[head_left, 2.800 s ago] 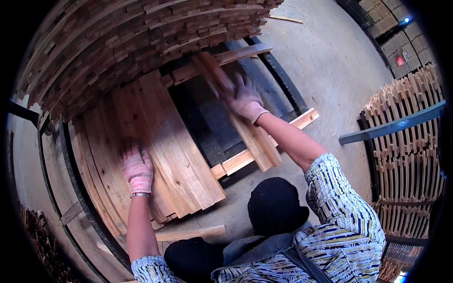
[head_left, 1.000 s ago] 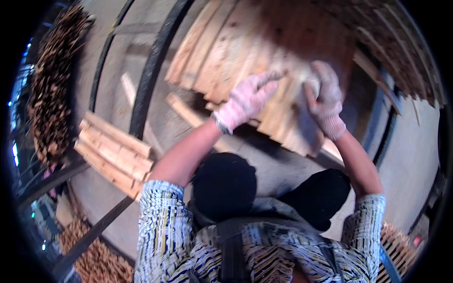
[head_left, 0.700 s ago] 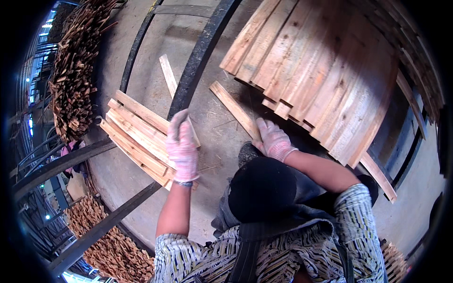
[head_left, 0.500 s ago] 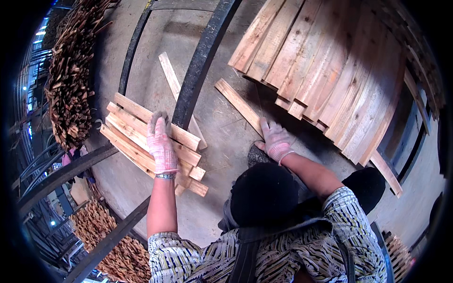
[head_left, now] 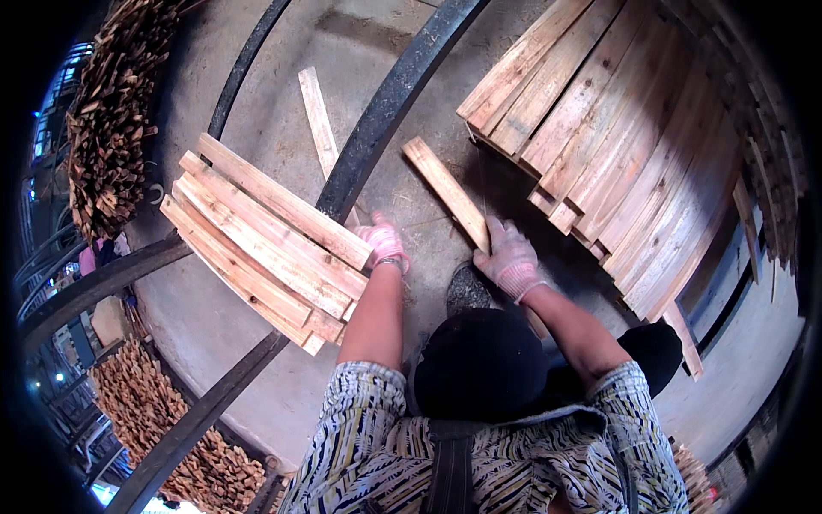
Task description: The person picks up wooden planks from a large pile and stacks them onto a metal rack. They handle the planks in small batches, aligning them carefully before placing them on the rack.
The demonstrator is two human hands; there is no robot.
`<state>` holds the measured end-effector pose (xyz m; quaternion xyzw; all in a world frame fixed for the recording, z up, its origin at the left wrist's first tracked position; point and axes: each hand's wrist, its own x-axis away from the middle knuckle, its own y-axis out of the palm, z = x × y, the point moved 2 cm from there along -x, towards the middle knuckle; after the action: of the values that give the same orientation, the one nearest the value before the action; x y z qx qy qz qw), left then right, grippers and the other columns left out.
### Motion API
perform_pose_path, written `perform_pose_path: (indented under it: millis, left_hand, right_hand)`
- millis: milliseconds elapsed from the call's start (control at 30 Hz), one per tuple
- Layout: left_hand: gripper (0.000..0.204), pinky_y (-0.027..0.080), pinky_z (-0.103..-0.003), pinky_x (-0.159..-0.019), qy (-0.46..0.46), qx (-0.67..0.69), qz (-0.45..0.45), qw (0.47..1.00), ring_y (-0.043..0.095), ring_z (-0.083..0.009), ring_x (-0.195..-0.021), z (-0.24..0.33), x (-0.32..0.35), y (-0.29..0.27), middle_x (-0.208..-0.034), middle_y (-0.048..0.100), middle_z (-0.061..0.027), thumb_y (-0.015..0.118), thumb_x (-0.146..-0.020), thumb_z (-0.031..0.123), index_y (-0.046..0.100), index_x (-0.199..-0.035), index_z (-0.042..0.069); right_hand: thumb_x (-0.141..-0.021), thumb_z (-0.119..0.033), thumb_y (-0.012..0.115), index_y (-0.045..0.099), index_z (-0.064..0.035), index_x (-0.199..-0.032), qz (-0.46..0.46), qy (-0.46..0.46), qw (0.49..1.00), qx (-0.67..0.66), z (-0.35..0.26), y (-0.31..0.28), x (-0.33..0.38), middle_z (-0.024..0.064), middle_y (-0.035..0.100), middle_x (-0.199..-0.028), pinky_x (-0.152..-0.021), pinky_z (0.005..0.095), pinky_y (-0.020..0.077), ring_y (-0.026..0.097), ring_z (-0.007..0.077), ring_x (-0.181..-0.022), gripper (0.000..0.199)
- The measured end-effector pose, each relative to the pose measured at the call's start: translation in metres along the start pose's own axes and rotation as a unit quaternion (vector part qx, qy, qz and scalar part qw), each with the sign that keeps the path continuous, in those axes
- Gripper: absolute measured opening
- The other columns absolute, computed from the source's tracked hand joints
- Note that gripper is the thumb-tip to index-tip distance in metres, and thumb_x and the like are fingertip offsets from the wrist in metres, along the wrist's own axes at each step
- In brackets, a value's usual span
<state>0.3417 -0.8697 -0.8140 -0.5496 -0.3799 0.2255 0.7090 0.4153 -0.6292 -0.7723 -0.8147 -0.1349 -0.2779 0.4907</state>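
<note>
My right hand [head_left: 510,259], in a pale pink glove, is closed around a narrow wooden plank [head_left: 447,194] that slants up and away to the left. My left hand [head_left: 383,241], gloved alike, is at the right end of a small stack of planks [head_left: 270,231], by the corner of its top boards. Its fingers are partly hidden and small, so their grip is unclear. The stack rests across dark metal bars. A loose plank [head_left: 318,120] lies beyond it, its near end hidden around a bar and my left hand.
A large pile of planks [head_left: 612,146] stands at the right. A curved dark metal bar [head_left: 390,94] crosses the middle, another bar [head_left: 218,385] the lower left. Bundled sticks [head_left: 111,128] rise at far left, with more sticks [head_left: 175,420] below. A dark shoe [head_left: 467,287] is beside my right hand.
My left hand has left the top of the small stack and moved right to its end. The stack's boards sit more evenly. My right hand stays at the plank; the whole view has shifted.
</note>
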Motion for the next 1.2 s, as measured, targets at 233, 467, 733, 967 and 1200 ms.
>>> perform_pose_path:
  millis: [233,467,733,967,1200]
  left_hand:
    - [0.084,0.047,-0.047,-0.099,-0.039,-0.02,-0.111,0.993,0.061,-0.0397,-0.119,0.0,0.015,-0.02,-0.137,0.058,-0.0255,0.062,-0.089,0.06,0.042,-0.145,0.001]
    - [0.049,0.053,-0.042,-0.072,0.084,0.046,-0.393,0.915,0.07,-0.0254,-0.088,0.0,0.09,-0.015,-0.107,0.072,-0.0182,0.066,-0.093,0.037,0.065,-0.115,-0.006]
    - [0.04,0.051,-0.037,-0.095,-0.016,0.195,-0.821,0.536,0.066,-0.0255,-0.106,-0.01,0.169,-0.02,-0.119,0.068,-0.0159,0.063,-0.095,0.025,0.063,-0.125,-0.001]
    - [0.04,0.05,-0.036,-0.098,-0.019,0.182,-0.817,0.546,0.066,-0.024,-0.108,-0.005,0.178,-0.013,-0.118,0.069,-0.0145,0.064,-0.096,0.026,0.064,-0.124,-0.003]
    - [0.04,0.05,-0.035,-0.101,-0.022,0.162,-0.837,0.522,0.065,-0.0224,-0.109,0.01,0.169,-0.046,-0.117,0.07,-0.0131,0.064,-0.097,0.027,0.065,-0.123,-0.004]
  right_hand:
    - [-0.08,-0.032,0.07,0.048,-0.0064,-0.139,0.028,-0.049,0.984,-0.171,0.015,-0.028,0.049,0.0241,0.055,-0.12,-0.102,0.0472,0.0467,0.054,0.0432,-0.116,0.068]
    - [-0.078,-0.024,0.073,0.049,-0.0019,-0.132,0.112,-0.132,0.948,-0.265,0.023,-0.018,0.076,0.0242,0.054,-0.118,-0.1,0.0456,0.0467,0.055,0.0419,-0.114,0.063]
    - [-0.077,-0.037,0.071,0.051,0.004,-0.134,-0.109,-0.104,0.955,-0.256,-0.026,-0.08,0.018,0.0262,0.054,-0.133,-0.105,0.0399,0.0454,0.055,0.0389,-0.122,0.073]
    - [-0.075,-0.031,0.072,0.049,-0.0044,-0.132,-0.073,-0.01,0.944,-0.321,0.022,0.011,0.032,0.0241,0.06,-0.125,-0.097,0.046,0.0489,0.06,0.0383,-0.117,0.067]
    - [-0.077,-0.032,0.07,0.043,-0.0055,-0.139,-0.102,-0.01,0.929,-0.355,0.044,-0.042,0.064,0.0282,0.067,-0.109,-0.09,0.0471,0.0535,0.067,0.0398,-0.102,0.073]
